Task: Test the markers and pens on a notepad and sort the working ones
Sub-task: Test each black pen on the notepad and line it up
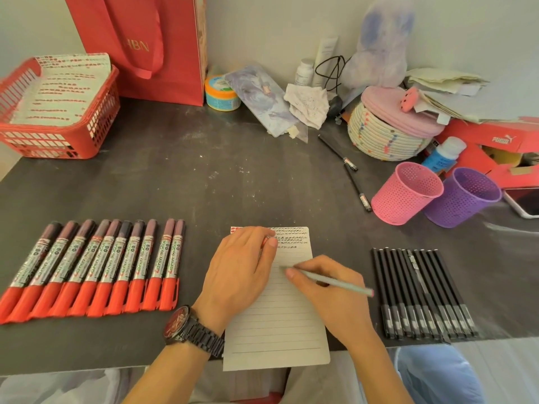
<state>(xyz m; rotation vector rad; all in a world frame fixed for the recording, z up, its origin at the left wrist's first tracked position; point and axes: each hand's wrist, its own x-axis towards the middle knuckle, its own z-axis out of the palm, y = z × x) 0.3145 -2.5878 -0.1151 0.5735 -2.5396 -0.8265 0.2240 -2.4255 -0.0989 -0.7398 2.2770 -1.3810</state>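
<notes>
A lined notepad (280, 322) lies at the table's front edge, with small scribbles filling its top lines. My right hand (329, 290) grips a thin grey pen (335, 282) with its tip on the paper below the scribbles. My left hand (242, 269) rests on the pad's upper left part, and something small and red shows under its fingertips. A row of several red markers (93, 269) lies to the left. Several black pens (423, 295) lie in a row to the right. Two more black pens (350, 176) lie further back.
A pink mesh cup (405, 193) and a purple mesh cup (463, 196) stand at the right. A red basket (58, 112) holding scribbled paper sits at the back left beside a red bag (145, 45). Clutter, a woven basket (388, 132) and a phone (525, 202) fill the back right.
</notes>
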